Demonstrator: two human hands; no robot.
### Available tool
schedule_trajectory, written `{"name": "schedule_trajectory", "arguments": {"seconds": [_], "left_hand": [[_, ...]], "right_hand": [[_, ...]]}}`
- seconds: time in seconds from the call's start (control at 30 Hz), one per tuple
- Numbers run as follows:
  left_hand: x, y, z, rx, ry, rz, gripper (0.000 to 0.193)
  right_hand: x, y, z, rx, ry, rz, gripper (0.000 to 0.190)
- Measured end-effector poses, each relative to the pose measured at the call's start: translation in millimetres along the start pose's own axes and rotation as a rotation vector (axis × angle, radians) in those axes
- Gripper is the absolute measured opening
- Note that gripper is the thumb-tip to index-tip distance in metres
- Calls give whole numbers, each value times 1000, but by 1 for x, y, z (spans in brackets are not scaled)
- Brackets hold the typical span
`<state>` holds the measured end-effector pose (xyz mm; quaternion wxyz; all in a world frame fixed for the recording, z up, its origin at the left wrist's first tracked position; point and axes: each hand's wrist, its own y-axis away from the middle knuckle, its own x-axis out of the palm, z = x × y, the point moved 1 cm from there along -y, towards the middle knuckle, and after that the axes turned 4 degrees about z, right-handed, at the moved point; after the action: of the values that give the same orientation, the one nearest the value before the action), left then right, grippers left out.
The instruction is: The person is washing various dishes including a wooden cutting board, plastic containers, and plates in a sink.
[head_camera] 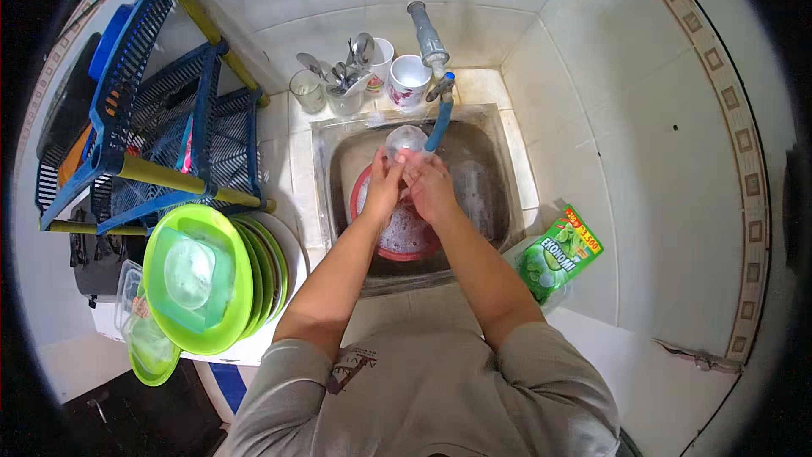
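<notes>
A clear, round cup or small bowl [406,139] is held between both my hands, close to the mouth of the blue hose [440,122] on the tap [430,44]. My left hand [386,185] grips its left side, and my right hand [430,185] has its fingers around the right side. Under them, a red-rimmed basin [406,257] of sudsy water sits in the sink [320,158]. My hands cover part of the basin. Whether water runs from the hose I cannot tell.
Behind the sink stand cups [409,79], a drinking glass [308,91] and a spoon holder [346,100]. A blue plastic rack [206,120] and stacked green dishes [240,247] are on the left. A green detergent pouch [557,260] leans at right, beside the tiled wall [666,203].
</notes>
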<state>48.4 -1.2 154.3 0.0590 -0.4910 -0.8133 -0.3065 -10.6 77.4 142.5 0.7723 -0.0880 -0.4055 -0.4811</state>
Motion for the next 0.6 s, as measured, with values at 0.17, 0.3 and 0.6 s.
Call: {"name": "schedule_trajectory", "arguments": {"seconds": [0.17, 0.3, 0.6], "left_hand": [[15, -20, 2, -99, 187, 154, 57], [29, -26, 11, -117, 331, 230, 47], [10, -61, 18, 97, 342, -413, 30]], "right_hand": [[-32, 11, 13, -11, -48, -44, 13], [-38, 4, 31, 97, 114, -259, 25], [-26, -33, -6, -130, 647, -239, 16]]}}
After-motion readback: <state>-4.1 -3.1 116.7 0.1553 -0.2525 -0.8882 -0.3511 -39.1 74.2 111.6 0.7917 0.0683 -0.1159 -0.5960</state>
